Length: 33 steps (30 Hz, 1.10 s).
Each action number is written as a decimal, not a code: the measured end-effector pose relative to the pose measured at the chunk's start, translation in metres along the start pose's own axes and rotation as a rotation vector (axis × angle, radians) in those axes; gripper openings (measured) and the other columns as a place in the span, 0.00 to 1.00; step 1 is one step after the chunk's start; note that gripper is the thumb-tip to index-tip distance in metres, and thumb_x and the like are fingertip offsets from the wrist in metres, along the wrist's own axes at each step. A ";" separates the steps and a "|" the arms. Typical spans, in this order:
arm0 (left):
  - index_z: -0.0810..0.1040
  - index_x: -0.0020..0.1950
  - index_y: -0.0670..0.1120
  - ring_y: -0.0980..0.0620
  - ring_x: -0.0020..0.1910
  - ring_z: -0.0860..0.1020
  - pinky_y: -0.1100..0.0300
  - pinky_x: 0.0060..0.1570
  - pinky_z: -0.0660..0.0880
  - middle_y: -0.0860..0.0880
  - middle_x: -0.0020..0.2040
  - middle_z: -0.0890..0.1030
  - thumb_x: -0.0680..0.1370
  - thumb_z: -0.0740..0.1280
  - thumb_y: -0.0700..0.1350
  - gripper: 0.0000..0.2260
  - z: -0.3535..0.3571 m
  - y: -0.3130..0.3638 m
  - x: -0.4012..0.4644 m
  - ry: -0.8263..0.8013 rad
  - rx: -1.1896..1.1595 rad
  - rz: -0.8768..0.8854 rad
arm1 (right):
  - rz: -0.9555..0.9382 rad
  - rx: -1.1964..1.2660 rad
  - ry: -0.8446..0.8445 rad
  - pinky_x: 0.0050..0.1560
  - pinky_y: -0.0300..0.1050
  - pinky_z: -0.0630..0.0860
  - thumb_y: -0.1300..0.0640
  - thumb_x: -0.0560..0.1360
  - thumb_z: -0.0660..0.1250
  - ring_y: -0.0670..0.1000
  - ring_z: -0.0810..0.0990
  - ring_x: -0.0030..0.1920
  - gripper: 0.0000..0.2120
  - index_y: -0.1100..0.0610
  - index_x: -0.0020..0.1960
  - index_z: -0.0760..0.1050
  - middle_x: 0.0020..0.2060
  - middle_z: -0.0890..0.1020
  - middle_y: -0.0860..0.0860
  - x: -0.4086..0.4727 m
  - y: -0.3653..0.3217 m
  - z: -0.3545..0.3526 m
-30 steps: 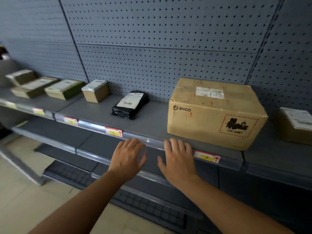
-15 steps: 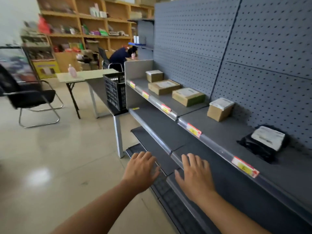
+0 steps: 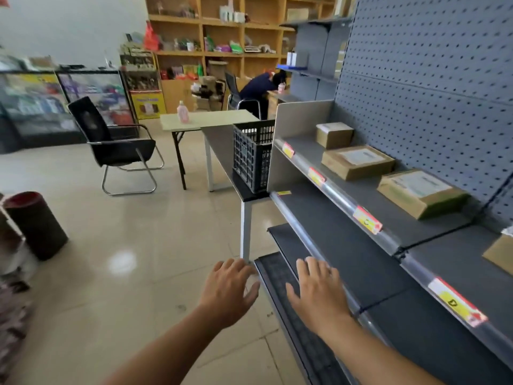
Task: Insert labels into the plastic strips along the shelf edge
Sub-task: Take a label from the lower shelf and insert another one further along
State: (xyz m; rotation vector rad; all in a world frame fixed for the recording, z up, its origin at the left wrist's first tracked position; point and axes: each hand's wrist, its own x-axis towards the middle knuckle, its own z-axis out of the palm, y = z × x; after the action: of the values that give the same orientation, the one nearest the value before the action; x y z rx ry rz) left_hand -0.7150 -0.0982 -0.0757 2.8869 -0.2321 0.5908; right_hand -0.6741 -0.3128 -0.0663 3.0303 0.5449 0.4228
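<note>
A grey shelf unit runs along the right. Its upper shelf has a clear plastic strip [image 3: 337, 198] along the front edge, holding several red and yellow labels [image 3: 367, 219]; another label [image 3: 455, 301] sits nearer to me. A small yellow label [image 3: 283, 193] lies at the far end of the middle shelf, whose own strip [image 3: 294, 222] looks bare. My left hand [image 3: 227, 290] hovers open over the floor, holding nothing. My right hand [image 3: 319, 293] is open, fingers spread, over the lower shelves near the middle strip, also holding nothing.
Brown cardboard boxes [image 3: 358, 162] stand on the upper shelf. A black plastic crate [image 3: 251, 155] sits on a dark table at the shelf's far end. Beyond are a black chair [image 3: 116, 147], a pale folding table [image 3: 206, 119], a dark bin [image 3: 34, 225] and a seated person [image 3: 258, 87].
My view has swung left, from the big cardboard box toward the shelf's far end and the room. Both hands stay open and have dropped from the upper strip to the lower shelves.
</note>
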 end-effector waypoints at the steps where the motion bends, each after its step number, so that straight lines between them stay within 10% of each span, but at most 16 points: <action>1: 0.81 0.53 0.55 0.53 0.46 0.79 0.55 0.49 0.77 0.56 0.48 0.81 0.77 0.61 0.59 0.14 0.006 -0.009 0.016 -0.007 0.005 -0.004 | 0.003 0.012 -0.005 0.47 0.56 0.76 0.42 0.72 0.69 0.57 0.77 0.47 0.23 0.58 0.57 0.76 0.47 0.78 0.54 0.019 0.002 0.008; 18: 0.81 0.54 0.54 0.54 0.47 0.79 0.57 0.51 0.74 0.57 0.49 0.80 0.77 0.58 0.60 0.16 0.108 -0.169 0.265 -0.085 -0.006 -0.068 | -0.042 0.003 -0.062 0.44 0.53 0.74 0.44 0.73 0.66 0.55 0.74 0.44 0.17 0.56 0.53 0.74 0.45 0.76 0.52 0.317 -0.002 0.109; 33: 0.78 0.61 0.55 0.52 0.55 0.77 0.54 0.58 0.72 0.55 0.54 0.79 0.78 0.52 0.63 0.22 0.214 -0.268 0.483 -0.317 -0.131 0.220 | 0.245 -0.027 -0.179 0.43 0.57 0.77 0.44 0.69 0.74 0.57 0.78 0.46 0.22 0.58 0.56 0.77 0.47 0.79 0.55 0.501 -0.007 0.183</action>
State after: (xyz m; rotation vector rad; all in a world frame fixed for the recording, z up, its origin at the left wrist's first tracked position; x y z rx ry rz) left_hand -0.1456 0.0608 -0.1145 2.8317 -0.6140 0.1375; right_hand -0.1755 -0.1299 -0.1136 3.0760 0.1566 0.1601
